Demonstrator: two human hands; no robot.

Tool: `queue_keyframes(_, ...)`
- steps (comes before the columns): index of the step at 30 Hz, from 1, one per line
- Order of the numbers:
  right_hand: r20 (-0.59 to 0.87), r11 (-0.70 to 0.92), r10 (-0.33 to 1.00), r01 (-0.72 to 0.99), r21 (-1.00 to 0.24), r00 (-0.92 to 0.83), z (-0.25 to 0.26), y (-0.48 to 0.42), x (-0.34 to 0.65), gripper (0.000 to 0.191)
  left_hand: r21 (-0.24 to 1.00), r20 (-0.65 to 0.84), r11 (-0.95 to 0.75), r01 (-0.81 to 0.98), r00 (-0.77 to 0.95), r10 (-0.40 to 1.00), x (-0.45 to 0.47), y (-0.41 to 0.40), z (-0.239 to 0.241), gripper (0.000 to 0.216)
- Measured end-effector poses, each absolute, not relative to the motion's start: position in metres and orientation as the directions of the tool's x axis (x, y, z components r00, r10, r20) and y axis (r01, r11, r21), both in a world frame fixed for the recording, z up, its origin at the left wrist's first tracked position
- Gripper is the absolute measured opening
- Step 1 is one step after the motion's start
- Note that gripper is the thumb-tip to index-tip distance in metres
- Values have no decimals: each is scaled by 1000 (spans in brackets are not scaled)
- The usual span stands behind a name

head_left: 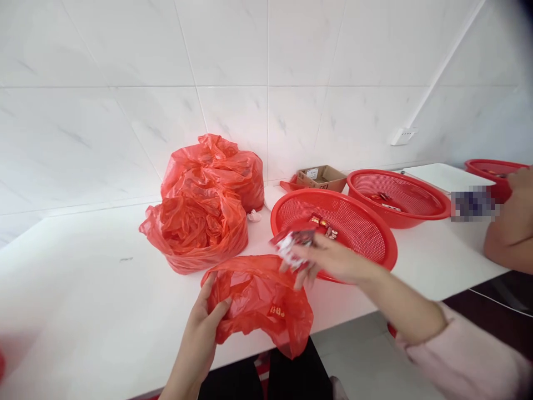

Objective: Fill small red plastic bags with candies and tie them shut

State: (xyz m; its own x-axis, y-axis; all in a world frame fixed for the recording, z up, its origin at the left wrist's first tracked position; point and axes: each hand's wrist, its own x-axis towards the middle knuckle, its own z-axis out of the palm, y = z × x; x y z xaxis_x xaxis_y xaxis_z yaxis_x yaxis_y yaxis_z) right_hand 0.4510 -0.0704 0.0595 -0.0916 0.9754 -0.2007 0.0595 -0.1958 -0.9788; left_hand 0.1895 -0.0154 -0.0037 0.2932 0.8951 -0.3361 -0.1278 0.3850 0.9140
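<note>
- The left hand (204,325) is clamped on the rim of a red plastic bag (262,303), which lies at the near edge of the table (83,278)
- The right hand (333,258) is closed on a few small wrapped packets (293,244), just above the bag's mouth and in front of a red basket (366,228)
- The bag looks thin, limp and slippery, so it is best held at the rim; the packets seem light and crinkly
- Blur hides the packets' count and print; the bag's inside is hidden; another person's arm (510,228) is cut off at far right
</note>
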Motion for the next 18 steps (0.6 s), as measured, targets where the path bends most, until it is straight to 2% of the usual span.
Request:
queue_keyframes(1, -200, -200, 954, 25, -980, -224, 53, -71, 426, 39, 921, -328, 374, -104, 310, 892, 190, -16, -5, 87)
queue_keyframes(3, -228, -244, 924, -12, -970, -307, 32, -68, 386, 38, 936, -303, 343, -73, 323, 896, 189, -18, -8, 87)
queue_keyframes(6, -216, -181, 959, 193, -964, -181, -2, -55, 359, 36, 962, -275, 263, 81, 301, 913, 181, -19, -11, 85)
queue_keyframes(9, -127, -93, 991, 498, -862, -34, -16, -44, 365, 33, 931, -241, 131, 340, 307, 921, 165, -16, -14, 82)
queue_keyframes(11, -116, -101, 993, 586, -804, 12, -12, -41, 378, 34, 897, -187, 32, 440, 312, 931, 155, -13, -14, 79)
queue_keyframes(13, -97, -77, 995, 579, -811, -2, -5, -41, 391, 34, 872, -134, -43, 488, 321, 937, 147, -11, -12, 75)
queue_keyframes(15, -99, -54, 993, 493, -868, -64, 2, -43, 402, 33, 847, -115, -85, 524, 338, 934, 142, -10, -10, 72)
queue_keyframes(18, -188, -134, 974, 347, -928, -128, 5, -46, 411, 32, 824, -111, -132, 551, 386, 916, 140, -11, -7, 67)
